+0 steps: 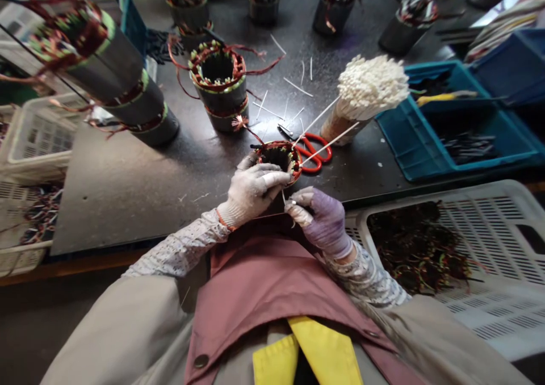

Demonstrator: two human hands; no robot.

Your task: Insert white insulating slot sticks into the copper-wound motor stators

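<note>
A small motor stator (279,153), wound with copper wire, stands at the table's front edge. My left hand (255,185), in a whitish glove, grips its near left side, fingers over the rim. My right hand (320,217), in a purple and white glove, pinches a thin white cord (284,199) just below that rim. Two long white cords stick out from the stator's right side. Red-handled scissors (313,153) lie right behind it, blades pointing away from me. The stator's near wall is mostly hidden by my left hand.
A thick bundle of white cords (374,87) stands behind the scissors. Stacked stators (221,92) are at the back and left. Cord offcuts (298,87) litter the table. To the right are a blue divided bin (409,146) and a white crate (502,214); another person's sleeve (506,24) shows beyond.
</note>
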